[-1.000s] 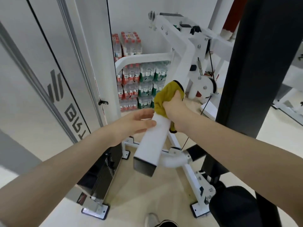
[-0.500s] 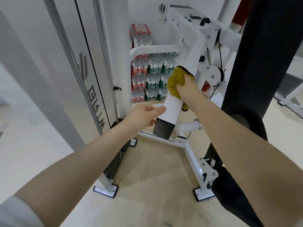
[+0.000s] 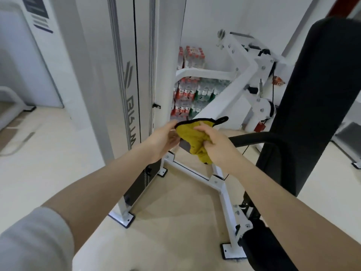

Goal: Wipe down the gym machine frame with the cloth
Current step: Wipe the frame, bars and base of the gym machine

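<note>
Fingers of both hands pinch a yellow cloth (image 3: 195, 139) at the low end of a white gym machine frame (image 3: 224, 94).

Left hand (image 3: 162, 141) holds its black-trimmed edge, right hand (image 3: 213, 141) bunches the rest, seemingly refolding it for the next wipe.

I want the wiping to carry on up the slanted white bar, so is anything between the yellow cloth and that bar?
Nothing visible. The yellow cloth, held by the right hand and left hand, lies over the lower end of the slanted white bar, whose upward run looks clear.
</note>
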